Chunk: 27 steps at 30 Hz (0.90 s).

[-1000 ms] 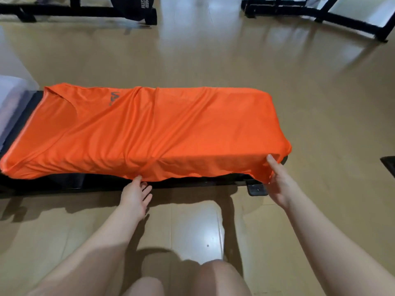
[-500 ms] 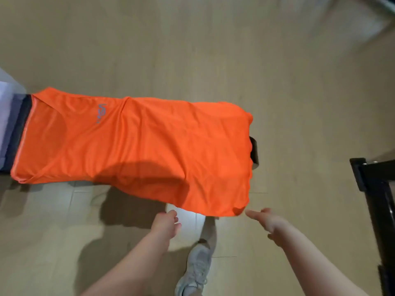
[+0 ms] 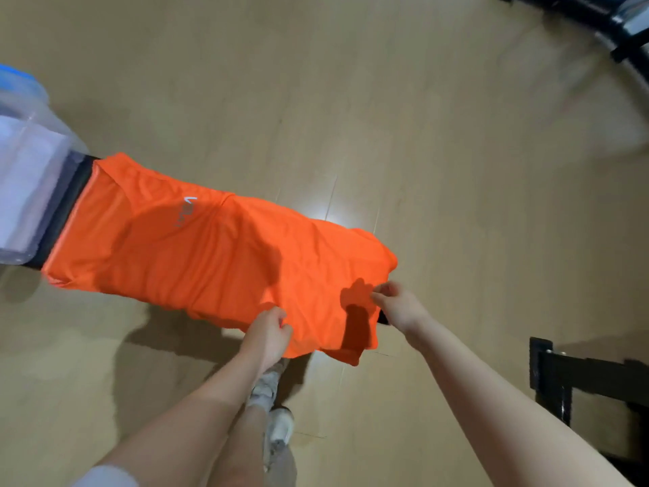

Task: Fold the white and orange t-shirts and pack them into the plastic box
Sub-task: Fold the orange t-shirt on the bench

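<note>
The orange t-shirt (image 3: 210, 254) lies lengthwise over a low black bench (image 3: 61, 212), collar end toward the left, with a small grey logo on it. My left hand (image 3: 268, 337) is closed on the shirt's near hem edge. My right hand (image 3: 397, 304) pinches the hem at the shirt's right end, where the cloth hangs off the bench. A clear plastic box (image 3: 31, 163) with a blue rim stands at the far left, with white cloth (image 3: 24, 191) visible inside it.
Wooden floor lies all around the bench. A black metal frame (image 3: 579, 381) stands at the right edge and another black frame (image 3: 618, 33) at the top right. My legs and grey shoes (image 3: 274, 413) are below the hands.
I have stood up and moved toward the bench's right end. Both hands, empty before, have taken hold of the shirt's hem. The plastic box has come into view at the left.
</note>
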{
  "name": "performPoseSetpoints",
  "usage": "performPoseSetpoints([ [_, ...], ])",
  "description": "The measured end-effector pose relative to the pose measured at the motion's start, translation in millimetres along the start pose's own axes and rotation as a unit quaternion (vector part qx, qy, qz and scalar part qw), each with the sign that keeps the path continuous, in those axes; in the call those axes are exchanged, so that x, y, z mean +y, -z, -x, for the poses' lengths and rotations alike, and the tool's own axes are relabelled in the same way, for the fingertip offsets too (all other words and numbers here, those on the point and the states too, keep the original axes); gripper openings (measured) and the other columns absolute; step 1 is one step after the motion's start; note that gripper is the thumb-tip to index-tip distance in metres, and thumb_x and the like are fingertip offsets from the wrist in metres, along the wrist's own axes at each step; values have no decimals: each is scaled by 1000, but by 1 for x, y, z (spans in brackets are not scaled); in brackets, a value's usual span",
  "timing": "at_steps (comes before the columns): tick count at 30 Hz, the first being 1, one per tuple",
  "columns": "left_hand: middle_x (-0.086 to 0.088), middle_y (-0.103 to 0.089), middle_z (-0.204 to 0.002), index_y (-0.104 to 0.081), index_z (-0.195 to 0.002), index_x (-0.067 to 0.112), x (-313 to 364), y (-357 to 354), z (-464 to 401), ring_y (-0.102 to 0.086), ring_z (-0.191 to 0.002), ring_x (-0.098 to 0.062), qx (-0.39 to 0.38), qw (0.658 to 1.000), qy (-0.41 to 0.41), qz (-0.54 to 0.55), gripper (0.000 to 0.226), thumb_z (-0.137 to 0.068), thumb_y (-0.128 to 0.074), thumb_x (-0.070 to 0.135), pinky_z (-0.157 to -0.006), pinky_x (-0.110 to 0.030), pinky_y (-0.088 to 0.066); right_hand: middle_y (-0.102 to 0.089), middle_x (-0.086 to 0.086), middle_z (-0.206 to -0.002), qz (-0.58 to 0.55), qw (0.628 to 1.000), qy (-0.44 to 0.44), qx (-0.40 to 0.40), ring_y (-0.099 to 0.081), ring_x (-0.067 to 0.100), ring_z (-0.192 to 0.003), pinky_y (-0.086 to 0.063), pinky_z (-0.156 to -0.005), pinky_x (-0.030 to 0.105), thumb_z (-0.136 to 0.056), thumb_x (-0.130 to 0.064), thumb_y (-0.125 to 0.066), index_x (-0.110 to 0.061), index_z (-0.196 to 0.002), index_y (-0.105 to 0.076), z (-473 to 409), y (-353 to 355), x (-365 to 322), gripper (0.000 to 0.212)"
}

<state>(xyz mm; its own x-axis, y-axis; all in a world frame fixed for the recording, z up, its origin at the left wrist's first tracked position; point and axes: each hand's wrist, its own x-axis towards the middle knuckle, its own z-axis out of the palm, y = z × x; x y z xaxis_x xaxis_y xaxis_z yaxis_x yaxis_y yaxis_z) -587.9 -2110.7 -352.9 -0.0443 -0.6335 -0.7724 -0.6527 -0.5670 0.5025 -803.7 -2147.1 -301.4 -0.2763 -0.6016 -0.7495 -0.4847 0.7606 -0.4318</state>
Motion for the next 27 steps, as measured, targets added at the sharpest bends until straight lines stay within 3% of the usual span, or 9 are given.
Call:
performPoseSetpoints([
  [4,-14,-39,-142,-39,-139,11,16,5,-10,-44,-126,-30,-36,996,-17,-73,46,-93,-41,14,-105,-34,-34,-50,-5,-81,57,998,14,-12,-46,18,-86,-36,-66,24,-90,-16,-51,-17,-94,-51,-31,10,-30,4],
  [10,-2,-18,-156,-28,-145,20,44,-3,-32,-30,-136,-26,-36,992,-62,-101,55,-92,-40,15,-109,-36,-30,-55,8,-94,127,991,5,-40,-49,20,-89,-37,-80,29,-89,-14,-53,-8,-101,-60,-79,31,-43,15],
  [14,0,-10,-158,-16,-148,24,61,-20,-50,-24,-140,-22,21,983,-81,-163,62,-92,-42,24,-112,-33,-25,-63,17,-111,161,985,28,-63,-59,33,-103,-47,-93,42,-89,-18,-50,-6,-115,-58,-119,40,-43,30],
  [16,0,-6,-158,-14,-148,25,66,-37,-60,-16,-143,-21,46,980,-70,-183,64,-92,-44,30,-114,-33,-20,-63,22,-114,181,978,52,-85,-62,37,-100,-50,-90,48,-87,-26,-48,-10,-114,-59,-146,45,-35,33],
  [18,-3,-6,-158,-19,-147,25,73,-61,-65,-13,-144,-23,76,976,-55,-195,65,-91,-48,36,-114,-35,-19,-59,23,-119,202,971,71,-106,-61,38,-102,-50,-89,49,-89,-27,-44,-15,-117,-57,-170,48,-27,33],
  [20,-13,-23,-154,-39,-141,20,83,-86,-68,-29,-139,-33,117,972,-59,-195,67,-81,-65,37,-109,-44,-31,-49,21,-133,218,964,91,-123,-52,34,-119,-43,-100,47,-95,-20,-39,-15,-131,-48,-189,52,-19,37],
  [22,-21,-43,-142,-56,-128,15,89,-112,-72,-47,-125,-40,134,971,-41,-196,71,-65,-80,39,-93,-50,-46,-40,16,-144,213,960,99,-153,-42,28,-130,-35,-109,39,-98,-19,-37,-16,-141,-36,-202,59,-10,43],
  [27,-25,-39,-143,-52,-130,20,109,-151,-82,-42,-127,-48,204,962,4,-184,76,-62,-82,35,-95,-56,-42,-32,6,-150,132,947,112,-271,-35,18,-135,-27,-102,24,-100,-21,-39,-19,-145,-28,-231,68,7,46],
])
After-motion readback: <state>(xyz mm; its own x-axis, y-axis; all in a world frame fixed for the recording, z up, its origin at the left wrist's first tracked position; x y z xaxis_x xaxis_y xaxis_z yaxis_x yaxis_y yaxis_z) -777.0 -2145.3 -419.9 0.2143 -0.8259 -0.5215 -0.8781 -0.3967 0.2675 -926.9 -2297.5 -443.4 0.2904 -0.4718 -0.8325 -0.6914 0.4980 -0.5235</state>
